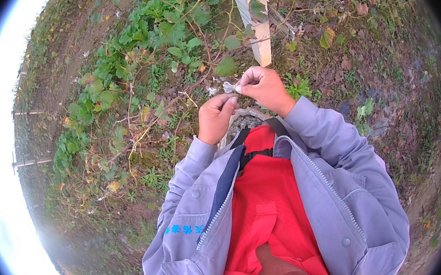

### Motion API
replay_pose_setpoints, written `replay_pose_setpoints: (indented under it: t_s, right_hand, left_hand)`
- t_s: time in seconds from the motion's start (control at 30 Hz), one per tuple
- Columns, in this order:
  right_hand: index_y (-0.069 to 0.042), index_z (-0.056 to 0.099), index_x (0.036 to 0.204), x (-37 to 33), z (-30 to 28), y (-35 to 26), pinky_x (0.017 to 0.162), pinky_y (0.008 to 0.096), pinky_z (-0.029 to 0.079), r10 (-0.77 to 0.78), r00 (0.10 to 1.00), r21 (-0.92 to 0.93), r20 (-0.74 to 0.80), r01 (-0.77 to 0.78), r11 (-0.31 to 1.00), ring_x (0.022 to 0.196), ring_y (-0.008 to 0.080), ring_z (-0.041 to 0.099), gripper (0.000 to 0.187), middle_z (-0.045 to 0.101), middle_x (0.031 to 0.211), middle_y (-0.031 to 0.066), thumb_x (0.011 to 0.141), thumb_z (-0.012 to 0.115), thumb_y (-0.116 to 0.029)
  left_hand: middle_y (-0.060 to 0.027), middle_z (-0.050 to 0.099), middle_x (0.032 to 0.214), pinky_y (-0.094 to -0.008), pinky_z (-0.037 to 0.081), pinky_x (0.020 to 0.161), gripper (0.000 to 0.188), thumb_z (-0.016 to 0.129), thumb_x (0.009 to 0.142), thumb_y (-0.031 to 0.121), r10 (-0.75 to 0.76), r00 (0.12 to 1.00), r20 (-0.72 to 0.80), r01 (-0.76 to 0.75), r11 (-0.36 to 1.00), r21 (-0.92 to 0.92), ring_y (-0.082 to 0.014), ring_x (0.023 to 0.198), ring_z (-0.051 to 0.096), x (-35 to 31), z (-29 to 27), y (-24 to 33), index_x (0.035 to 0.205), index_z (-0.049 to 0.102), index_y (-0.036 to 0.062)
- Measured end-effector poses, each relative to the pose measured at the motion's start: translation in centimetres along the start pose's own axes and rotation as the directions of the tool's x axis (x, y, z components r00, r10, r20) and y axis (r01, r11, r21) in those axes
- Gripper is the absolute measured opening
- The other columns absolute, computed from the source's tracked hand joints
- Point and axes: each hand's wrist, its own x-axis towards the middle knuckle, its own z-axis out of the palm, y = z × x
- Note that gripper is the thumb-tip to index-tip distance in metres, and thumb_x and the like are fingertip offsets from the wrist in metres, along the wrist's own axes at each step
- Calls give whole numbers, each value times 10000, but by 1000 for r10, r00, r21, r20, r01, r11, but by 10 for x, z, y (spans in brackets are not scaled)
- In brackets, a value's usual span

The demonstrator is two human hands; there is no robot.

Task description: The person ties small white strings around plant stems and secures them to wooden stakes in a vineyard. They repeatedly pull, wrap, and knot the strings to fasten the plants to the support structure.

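Note:
In the upper middle, my right hand (262, 89) is closed in a pinch on a small looped bundle of white string (229, 87). Just below and to the left, my left hand (215, 117) has its thumb and fingers pressed together. What it pinches, if anything, is too small to make out; its fingertips are close to the bundle. Under both hands, at my waist, hangs a pale open bag (226, 138) with grey stuff inside, partly hidden by my hands and jacket.
A pale squared post (251, 20) stands just beyond my hands. Leafy green vines (109, 72) with bare, bending stems run along the left. Soil with dry leaves and weeds (346, 65) lies to the right. Thin pale rails (32, 163) show at the far left.

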Motion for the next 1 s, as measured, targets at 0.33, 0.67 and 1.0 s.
replay_pose_setpoints:
  t_s: [0.33,0.67,1.0]
  right_hand:
    - [-33,711,836,-3,-25,-19,696,358,539,143,822,-423,551,128,897,737,184,696,103,743,820,82,744,757,-25]
    - [-26,704,838,-1,-24,-7,693,288,510,193,929,-146,317,-153,977,734,97,629,116,706,782,27,790,798,-75]
    - [-32,766,1004,-7,-42,18,732,355,557,156,970,-449,189,-56,892,802,186,718,270,755,902,105,816,758,-225]
  left_hand:
    - [-95,714,833,-367,524,666,114,773,878,132,273,945,180,-325,714,620,-247,740,671,14,-16,19,886,728,27]
    - [-105,712,1090,-299,576,746,461,444,1115,368,-381,871,309,478,801,-360,-173,884,696,11,-11,-9,1350,562,-10]
    - [-67,752,944,-267,565,704,187,742,933,108,-383,901,203,414,899,-142,-135,823,705,4,-20,-73,1074,731,-14]
